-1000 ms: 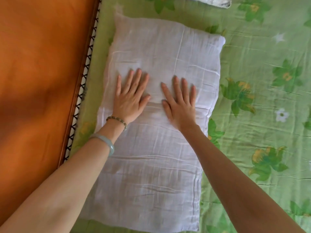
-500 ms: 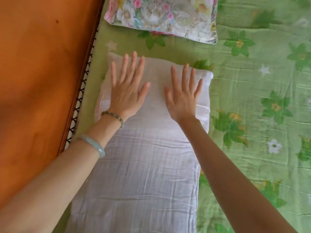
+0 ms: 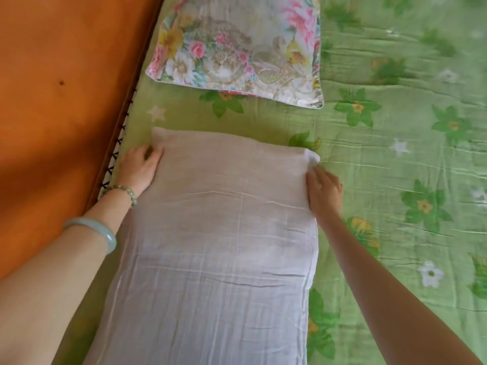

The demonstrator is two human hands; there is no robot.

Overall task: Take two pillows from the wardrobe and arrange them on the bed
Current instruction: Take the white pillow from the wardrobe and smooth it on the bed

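A white pillow [image 3: 218, 246] lies lengthwise on the green flowered bed sheet [image 3: 395, 180], close to the headboard. My left hand [image 3: 139, 167] is curled against the pillow's far left corner, fingers tucked at its edge. My right hand [image 3: 324, 192] presses on the far right corner, fingertips on the fabric. Whether either hand pinches the cloth is hard to tell. A second pillow [image 3: 237, 48] with a pink and yellow floral cover lies just beyond, with a strip of sheet between the two.
The orange wooden headboard [image 3: 60, 101] runs along the left side. A black-and-white mattress trim [image 3: 116, 159] shows between it and the sheet. The sheet stretches to the right of both pillows.
My hands have slid off the top of the white pillow, outward to its two far corners. The view has shifted so the floral pillow is more fully visible.
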